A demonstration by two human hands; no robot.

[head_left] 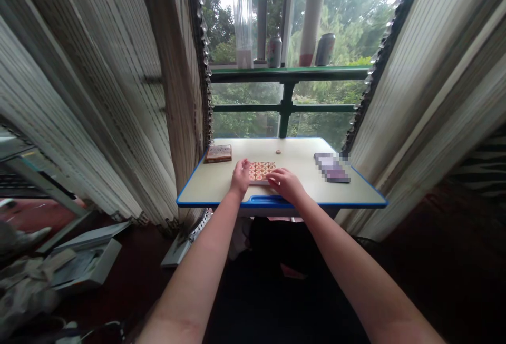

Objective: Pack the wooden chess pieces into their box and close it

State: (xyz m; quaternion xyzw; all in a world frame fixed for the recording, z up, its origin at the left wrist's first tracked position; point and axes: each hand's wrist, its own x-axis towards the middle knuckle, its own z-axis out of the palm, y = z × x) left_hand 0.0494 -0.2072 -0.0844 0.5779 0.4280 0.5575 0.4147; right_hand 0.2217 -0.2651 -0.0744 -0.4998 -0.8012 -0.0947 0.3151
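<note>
A shallow box of round xiangqi pieces (260,169) lies on the table in front of me, its pieces set in rows with red markings. Against the box's left side rests my left hand (239,178), its fingers stretched out and holding nothing. My right hand (288,183) reaches over the lower right corner of the box, fingers loosely bent and apart. Its fingertips are at the pieces there, and part of that corner is hidden under them. Farther back, a single loose piece (278,151) lies on the tabletop.
The pale table (300,146) has a blue edge and a front groove (272,199). A brown patterned box lid (219,153) lies at back left, a blurred-out phone-like item (332,167) at right. Curtains (174,70) flank both sides. Cans (325,49) stand on the window ledge.
</note>
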